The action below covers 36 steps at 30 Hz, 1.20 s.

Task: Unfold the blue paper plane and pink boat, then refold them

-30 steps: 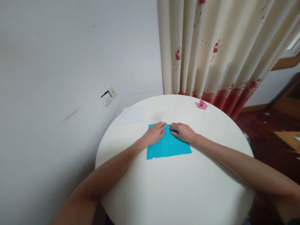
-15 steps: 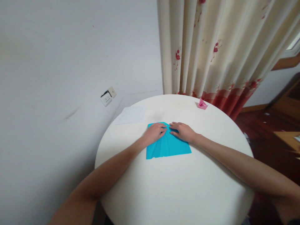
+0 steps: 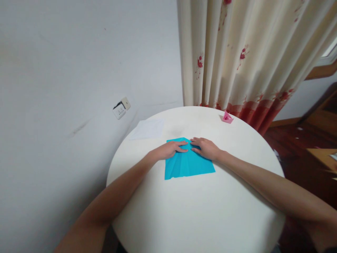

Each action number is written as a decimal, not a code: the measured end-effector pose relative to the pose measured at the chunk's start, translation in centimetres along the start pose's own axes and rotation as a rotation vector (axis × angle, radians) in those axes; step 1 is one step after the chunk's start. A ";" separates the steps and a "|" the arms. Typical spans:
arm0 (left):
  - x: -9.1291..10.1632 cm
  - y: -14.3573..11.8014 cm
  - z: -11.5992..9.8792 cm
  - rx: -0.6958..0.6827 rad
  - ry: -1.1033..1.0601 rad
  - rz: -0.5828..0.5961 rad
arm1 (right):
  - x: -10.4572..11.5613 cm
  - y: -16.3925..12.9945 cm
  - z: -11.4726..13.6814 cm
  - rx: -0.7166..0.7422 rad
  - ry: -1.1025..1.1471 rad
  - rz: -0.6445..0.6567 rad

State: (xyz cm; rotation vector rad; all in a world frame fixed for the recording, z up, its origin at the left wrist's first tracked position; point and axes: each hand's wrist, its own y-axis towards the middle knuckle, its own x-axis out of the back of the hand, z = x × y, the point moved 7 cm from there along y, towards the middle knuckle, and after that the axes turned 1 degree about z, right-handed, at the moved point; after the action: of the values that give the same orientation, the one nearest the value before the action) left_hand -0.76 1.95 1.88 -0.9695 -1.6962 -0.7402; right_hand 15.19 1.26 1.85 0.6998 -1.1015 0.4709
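On the round white table [image 3: 200, 211], the blue paper [image 3: 188, 165] lies flat near centre because your left hand [image 3: 168, 150] and right hand [image 3: 206, 148], open-palmed, fingertips nearly meeting, pin its far folded edge; a pink paper boat [image 3: 227, 117] sits well apart.

wall [image 3: 79, 63]: pale grey, scuffed, carrying a socket [image 3: 121, 108] | curtain [image 3: 244, 52]: cream with red flowers, hanging behind the bench [image 3: 200, 211] | bench: round, white | floor [image 3: 295, 140]: dark red wood, lying at right | window [image 3: 329, 52]: letting daylight in at far right
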 end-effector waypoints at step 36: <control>-0.3 1.1 0.1 0.204 0.247 -0.153 | 0.1 0.2 0.3 0.001 -0.018 0.037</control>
State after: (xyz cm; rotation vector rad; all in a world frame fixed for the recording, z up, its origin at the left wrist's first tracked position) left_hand 0.19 2.48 1.59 -0.5866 -1.6033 -0.7371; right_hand 14.92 1.20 2.11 0.6865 -1.1331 0.4969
